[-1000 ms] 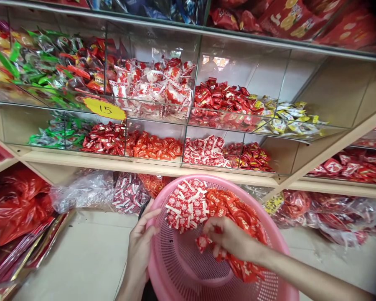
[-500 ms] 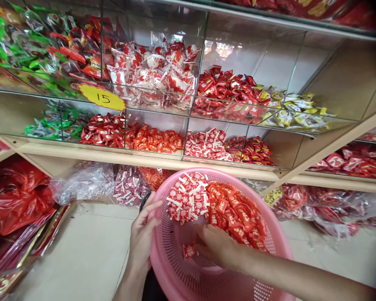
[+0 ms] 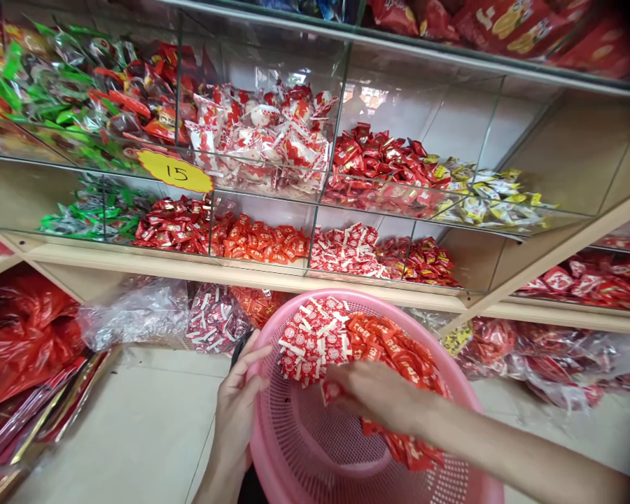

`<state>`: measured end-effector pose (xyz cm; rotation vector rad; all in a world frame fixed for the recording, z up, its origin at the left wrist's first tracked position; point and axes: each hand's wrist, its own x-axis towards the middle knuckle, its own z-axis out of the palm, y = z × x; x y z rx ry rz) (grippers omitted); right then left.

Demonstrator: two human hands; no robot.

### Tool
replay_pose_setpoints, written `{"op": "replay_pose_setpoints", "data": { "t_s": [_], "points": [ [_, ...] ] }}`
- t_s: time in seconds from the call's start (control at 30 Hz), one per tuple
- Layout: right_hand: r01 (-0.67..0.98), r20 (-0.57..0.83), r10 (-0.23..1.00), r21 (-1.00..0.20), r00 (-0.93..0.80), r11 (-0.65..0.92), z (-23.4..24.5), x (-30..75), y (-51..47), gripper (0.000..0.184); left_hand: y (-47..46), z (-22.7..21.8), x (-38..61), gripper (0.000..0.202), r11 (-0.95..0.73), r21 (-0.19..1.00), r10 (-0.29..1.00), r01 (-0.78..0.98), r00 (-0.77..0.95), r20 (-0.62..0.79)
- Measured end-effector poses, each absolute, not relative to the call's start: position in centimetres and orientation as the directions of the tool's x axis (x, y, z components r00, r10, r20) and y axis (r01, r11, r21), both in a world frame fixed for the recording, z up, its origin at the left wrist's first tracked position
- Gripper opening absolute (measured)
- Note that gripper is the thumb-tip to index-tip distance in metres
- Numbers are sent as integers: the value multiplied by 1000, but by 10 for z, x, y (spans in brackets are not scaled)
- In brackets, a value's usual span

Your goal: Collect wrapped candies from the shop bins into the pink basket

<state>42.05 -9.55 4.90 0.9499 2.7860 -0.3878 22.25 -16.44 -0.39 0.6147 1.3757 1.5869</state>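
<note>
My left hand (image 3: 240, 402) is closed on the left rim of a pink plastic mesh basket (image 3: 267, 448), its thumb over the edge. Inside lie two heaps: red-and-white wrapped candies (image 3: 315, 339) at the far left, and orange-red wrapped candies (image 3: 399, 350) along the right side. My right hand (image 3: 370, 395) reaches in from the right, over the basket's middle, slightly blurred. A small red-and-white wrapped candy (image 3: 332, 392) shows at its fingertips, which seem pinched on it. The hand and forearm hide part of the orange-red heap.
Ahead stand wooden shelves (image 3: 252, 276) with clear bins of wrapped sweets and a yellow "15" tag (image 3: 175, 170). Bagged candies (image 3: 218, 318) lie on the floor beneath. A red plastic bag (image 3: 26, 336) is at the left, beside pale floor tiles (image 3: 136, 413).
My right hand has moved up, toward the red-and-white heap, with the small candy at its fingertips. More orange-red candies now show below the forearm. The left hand keeps hold of the rim.
</note>
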Motion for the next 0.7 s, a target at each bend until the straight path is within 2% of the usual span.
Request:
{"op": "replay_pose_setpoints", "data": {
  "t_s": [0.07, 0.17, 0.5, 0.7],
  "points": [
    [667, -195, 639, -163, -744, 727, 60, 432, -77, 6, -164, -5, 222, 32, 42, 946, 875, -322, -445, -190],
    [692, -151, 676, -112, -721, 713, 64, 441, -55, 7, -164, -4, 223, 31, 44, 949, 874, -312, -448, -188],
    [713, -214, 684, -107, -698, 694, 64, 426, -52, 6, -164, -3, 222, 32, 54, 954, 871, -296, -452, -190],
    [687, -161, 671, -79, -724, 722, 59, 434, -43, 4, -165, -8, 220, 33, 44, 953, 879, -301, -441, -180]
  ]
}}
